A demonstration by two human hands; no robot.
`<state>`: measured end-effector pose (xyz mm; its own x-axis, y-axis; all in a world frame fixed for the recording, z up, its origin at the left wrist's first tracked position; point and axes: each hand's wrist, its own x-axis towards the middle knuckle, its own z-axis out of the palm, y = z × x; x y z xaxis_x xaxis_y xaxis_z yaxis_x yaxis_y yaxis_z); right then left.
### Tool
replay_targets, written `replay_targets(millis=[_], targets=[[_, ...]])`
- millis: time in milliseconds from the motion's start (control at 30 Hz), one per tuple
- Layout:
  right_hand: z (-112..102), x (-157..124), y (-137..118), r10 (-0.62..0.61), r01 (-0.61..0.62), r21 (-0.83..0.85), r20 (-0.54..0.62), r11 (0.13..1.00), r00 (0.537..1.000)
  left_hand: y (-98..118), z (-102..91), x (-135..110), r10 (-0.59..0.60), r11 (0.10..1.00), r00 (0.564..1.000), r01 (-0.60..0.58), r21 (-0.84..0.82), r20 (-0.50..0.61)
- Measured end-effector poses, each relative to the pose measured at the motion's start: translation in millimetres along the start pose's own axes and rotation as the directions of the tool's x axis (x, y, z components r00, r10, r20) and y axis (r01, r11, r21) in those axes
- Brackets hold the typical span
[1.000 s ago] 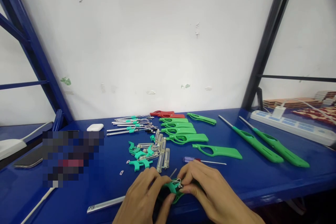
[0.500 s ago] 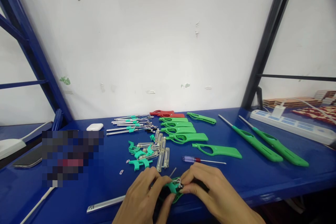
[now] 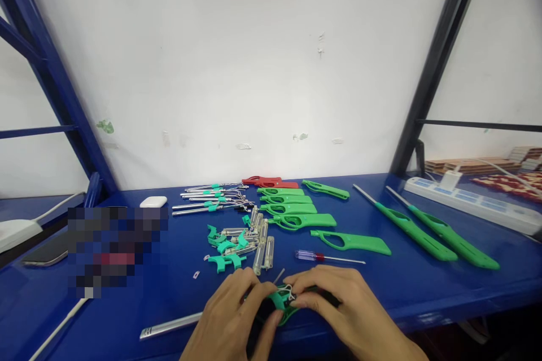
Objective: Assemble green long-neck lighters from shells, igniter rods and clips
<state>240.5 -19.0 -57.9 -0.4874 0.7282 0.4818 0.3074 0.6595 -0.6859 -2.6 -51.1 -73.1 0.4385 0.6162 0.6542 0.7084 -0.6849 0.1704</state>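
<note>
At the table's front edge, my left hand (image 3: 235, 316) is closed around a partly assembled green lighter (image 3: 288, 316), its thumb and fingers on a teal trigger (image 3: 277, 300). A silver metal tube (image 3: 171, 326) extends left from under this hand. My right hand (image 3: 339, 307) pinches a small black part with white wire (image 3: 292, 296) at the lighter's open handle. My palms and fingers hide most of the lighter. Beyond my hands lie several clear fuel tanks (image 3: 259, 256) and loose teal triggers (image 3: 226, 262). A screwdriver (image 3: 328, 258) with a purple handle rests just past my right hand.
Several green handle shells (image 3: 364, 242) and red shells (image 3: 271, 182) lie farther back. Metal tubes with wires (image 3: 199, 210) are at the back left. Two whole green lighters (image 3: 432, 237) lie right, near a white power strip (image 3: 474, 203). A white case (image 3: 153, 202) sits left.
My right fingers have shifted very slightly at the small black part and white wire. My left hand keeps its hold, and the things on the table stay in place.
</note>
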Motion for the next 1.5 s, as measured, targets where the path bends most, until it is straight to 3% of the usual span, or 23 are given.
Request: replay_targets(millis=[1000,1500], targets=[[0.9,-0.5,-2.5,-0.212,0.208,-0.085,-0.04,0.974,0.976,1.9,0.4,-0.9,0.021,1.0,0.999,-0.021,0.01,-0.03],[-1.5,1.1,-4.8,-0.199,0.196,-0.1,-0.02,0.975,0.98,5.8,-4.9,4.6,0.023,0.999,0.999,-0.025,-0.036,-0.049]])
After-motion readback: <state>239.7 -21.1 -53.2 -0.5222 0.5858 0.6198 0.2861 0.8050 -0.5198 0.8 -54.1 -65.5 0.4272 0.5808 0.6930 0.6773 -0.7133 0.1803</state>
